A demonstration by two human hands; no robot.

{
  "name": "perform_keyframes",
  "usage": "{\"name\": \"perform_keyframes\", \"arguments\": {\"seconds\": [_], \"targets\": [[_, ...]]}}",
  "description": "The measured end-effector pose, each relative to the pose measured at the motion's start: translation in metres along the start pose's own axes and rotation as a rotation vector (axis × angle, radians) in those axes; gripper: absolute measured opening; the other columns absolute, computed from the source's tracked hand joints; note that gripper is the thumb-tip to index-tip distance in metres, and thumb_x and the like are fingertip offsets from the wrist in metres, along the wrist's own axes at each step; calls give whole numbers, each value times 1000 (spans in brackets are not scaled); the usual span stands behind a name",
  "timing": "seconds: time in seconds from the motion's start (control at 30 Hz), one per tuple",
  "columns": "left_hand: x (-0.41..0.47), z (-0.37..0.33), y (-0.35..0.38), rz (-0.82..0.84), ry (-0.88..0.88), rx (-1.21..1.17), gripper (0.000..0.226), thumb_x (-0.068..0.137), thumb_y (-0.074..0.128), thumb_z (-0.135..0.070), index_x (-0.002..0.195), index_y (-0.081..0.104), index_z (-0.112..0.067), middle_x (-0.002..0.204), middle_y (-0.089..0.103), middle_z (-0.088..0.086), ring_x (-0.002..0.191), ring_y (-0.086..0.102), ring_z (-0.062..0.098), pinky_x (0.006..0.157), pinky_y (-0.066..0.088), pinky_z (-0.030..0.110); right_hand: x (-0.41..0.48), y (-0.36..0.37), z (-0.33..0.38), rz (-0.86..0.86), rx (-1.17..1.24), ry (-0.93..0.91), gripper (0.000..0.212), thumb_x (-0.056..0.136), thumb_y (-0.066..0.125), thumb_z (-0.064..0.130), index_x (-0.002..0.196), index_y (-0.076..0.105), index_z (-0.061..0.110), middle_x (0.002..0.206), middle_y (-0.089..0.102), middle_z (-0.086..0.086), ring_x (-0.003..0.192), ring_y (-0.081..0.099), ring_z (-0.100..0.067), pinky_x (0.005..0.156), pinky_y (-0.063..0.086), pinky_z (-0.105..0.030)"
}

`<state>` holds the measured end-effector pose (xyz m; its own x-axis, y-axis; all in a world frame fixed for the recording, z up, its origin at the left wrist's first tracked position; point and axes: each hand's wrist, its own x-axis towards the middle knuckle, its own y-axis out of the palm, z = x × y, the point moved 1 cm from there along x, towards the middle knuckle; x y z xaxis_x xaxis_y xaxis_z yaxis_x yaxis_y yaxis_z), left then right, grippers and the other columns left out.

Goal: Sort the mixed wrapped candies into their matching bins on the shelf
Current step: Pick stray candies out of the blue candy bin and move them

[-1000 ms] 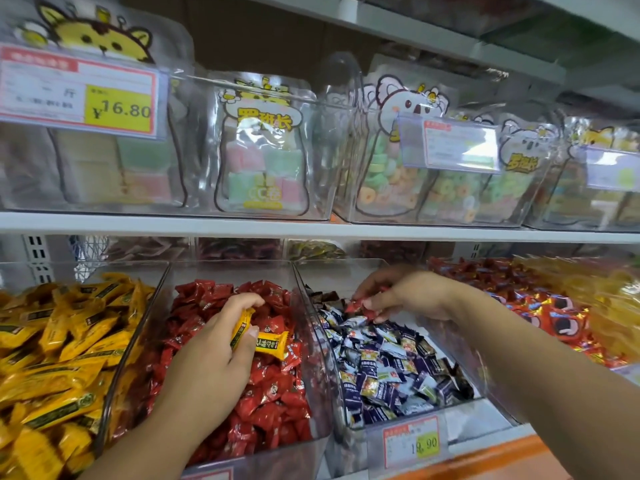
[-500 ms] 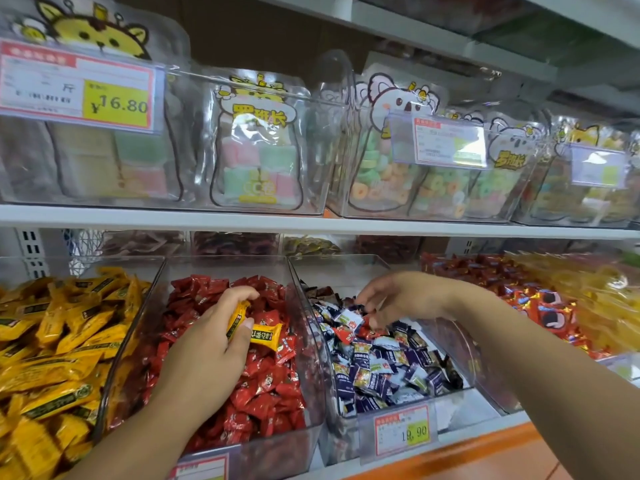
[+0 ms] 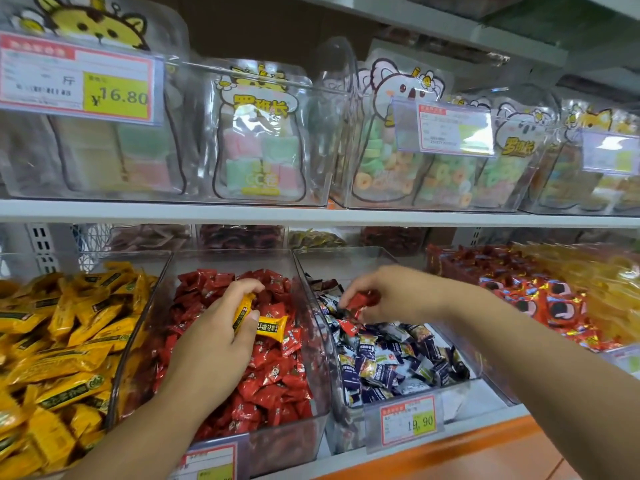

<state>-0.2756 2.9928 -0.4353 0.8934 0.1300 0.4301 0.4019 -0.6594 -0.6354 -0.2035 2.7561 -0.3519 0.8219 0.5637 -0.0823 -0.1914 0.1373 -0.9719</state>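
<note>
Your right hand has come up off the pile since a moment ago, and its fingers now pinch a red candy just above the blue-and-white wrappers. Your left hand has barely shifted.

Nearest you, a 19.90 price tag is clipped to the front of the blue candy bin. Your left forearm reaches in over the front of the red candy bin. That hand hangs over the red wrappers with its thumb and curled fingers closed round two yellow candies. One stands upright in the grip and the other sticks out to the right under your thumb.

Just left of the red bin, the yellow candy bin is heaped with matching yellow wrappers. Your right hand is over the back half of the blue candy bin. Beyond your right forearm sits a bin of red-and-black wrappers.

Farther back and above, the upper shelf carries clear bins of bagged soft sweets. A 16.80 price tag hangs at its left.
</note>
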Motion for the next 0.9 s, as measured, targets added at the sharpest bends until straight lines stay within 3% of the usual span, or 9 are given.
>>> {"name": "perform_keyframes", "arguments": {"seconds": [0.13,0.23,0.3,0.43,0.57,0.63,0.7,0.8,0.9], "targets": [[-2,-1,-2,-7,10,1,29,98,45,-33,122,38,-49,100,55,-21,77,52,-4,62,42,22,15,25,7,101,-97,16,32,86,68,17,117,66,23,115,64,5,96,56,-9,83,43,-22],[-3,-1,-2,0,12,-3,29,99,45,-32,122,40,-47,76,49,-18,67,49,-2,54,33,20,18,16,2,-15,-18,43,19,87,68,19,106,69,21,103,67,6,85,61,-6,73,44,-18],[-3,-1,-2,9,9,-7,28,99,45,-32,121,40,-48,69,45,-14,62,49,1,52,31,22,18,4,3,-80,65,53,13,88,68,21,101,68,21,87,67,10,66,60,7,59,43,-9],[-3,1,-2,27,13,-10,28,99,44,-34,120,37,-52,101,60,-14,79,54,1,62,40,24,25,-12,17,-200,203,20,5,89,67,25,93,66,23,79,67,9,62,60,-7,59,48,-18],[-3,0,-2,39,12,-2,28,98,44,-35,120,37,-52,118,55,-23,90,55,0,73,46,29,47,-12,53,-263,507,-50,14,89,67,25,101,68,19,88,68,5,66,60,0,67,53,-19],[-3,1,-2,38,18,-6,27,98,45,-35,120,39,-51,107,58,-20,78,55,-3,67,45,27,53,-13,60,-216,437,-2,26,93,61,28,116,63,16,102,67,2,82,66,-11,80,53,-23],[-4,1,-3,41,24,-9,26,98,45,-34,119,40,-49,92,57,-17,65,54,0,60,44,26,48,-17,53,-84,113,76,26,97,54,25,118,62,12,101,69,-3,90,67,-23,84,52,-32],[-4,-1,-3,50,32,3,26,99,44,-35,118,39,-50,75,48,-12,59,51,0,54,35,24,29,-8,33,288,-6,135,30,88,68,24,117,63,24,96,67,7,94,65,-20,87,50,-30],[-3,-1,-3,50,34,-1,26,99,44,-35,120,39,-50,83,50,-12,67,53,-1,57,37,24,21,17,25,332,22,111,35,78,78,25,111,66,25,95,66,10,83,60,-9,79,47,-24]]}}
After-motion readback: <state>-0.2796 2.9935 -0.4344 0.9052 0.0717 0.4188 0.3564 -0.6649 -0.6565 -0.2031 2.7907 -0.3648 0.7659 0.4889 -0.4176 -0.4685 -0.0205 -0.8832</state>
